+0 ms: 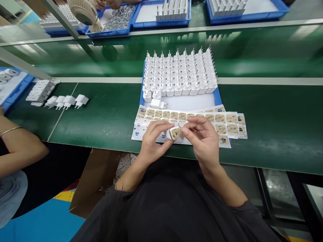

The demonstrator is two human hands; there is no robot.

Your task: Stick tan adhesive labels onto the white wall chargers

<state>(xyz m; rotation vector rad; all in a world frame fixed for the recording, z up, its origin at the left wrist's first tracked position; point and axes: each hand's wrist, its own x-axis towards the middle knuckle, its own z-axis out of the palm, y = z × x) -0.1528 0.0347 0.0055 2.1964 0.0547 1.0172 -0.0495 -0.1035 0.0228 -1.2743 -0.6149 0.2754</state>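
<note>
My left hand (154, 141) is closed around a white plug charger (168, 134), its end face turned up toward me. A tan sticker (177, 132) lies against that face, and my right hand (202, 139) pinches its right edge between thumb and fingers. Under both hands are overlapping sticker sheets (222, 128) with rows of tan rounded squares. Behind them, a blue tray (217, 97) holds tight rows of white plug chargers (178, 75), pins up. One more charger (156, 103) lies on its side at the tray's front.
Several loose chargers (68, 101) sit on the green bench (106, 124) to the left, near stacked white pieces (40, 90). A co-worker's arm (20, 148) rests at the far left. Blue trays (161, 24) and a fan (84, 11) stand beyond the ledge. Below is a cardboard box (94, 178).
</note>
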